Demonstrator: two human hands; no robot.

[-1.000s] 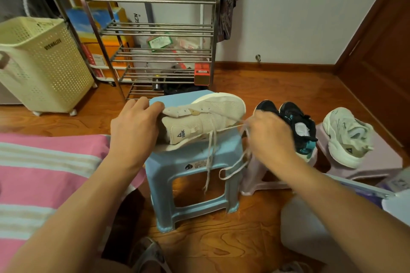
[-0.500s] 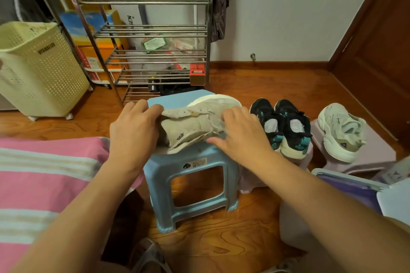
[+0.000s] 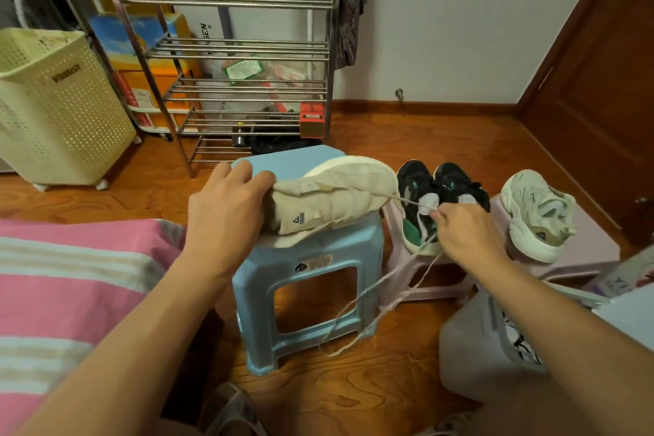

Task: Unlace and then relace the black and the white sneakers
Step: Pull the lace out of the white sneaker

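Note:
A white sneaker [image 3: 336, 198] lies on its side on the blue plastic stool [image 3: 308, 258], sole turned away from me. My left hand [image 3: 226, 202] grips its heel end and holds it down. My right hand [image 3: 463, 234] pinches the shoe's pale lace [image 3: 407, 202], which runs taut from the toe end to my fingers. The rest of the lace hangs down in a loop to the floor beside the stool. A pair of black sneakers [image 3: 435, 195] stands behind my right hand on a pale pink stool [image 3: 417, 272]. A second white sneaker [image 3: 538, 212] rests further right.
A metal shoe rack [image 3: 244, 57] stands behind the stool, a cream laundry basket [image 3: 53, 110] at the left. A pink striped cloth [image 3: 70, 287] covers the near left. A grey container [image 3: 485, 347] sits under my right forearm. A wooden door [image 3: 608, 81] closes the right side.
My right hand left the sneaker's upper and pulled to the right, drawing the lace out taut. The left hand stayed on the heel.

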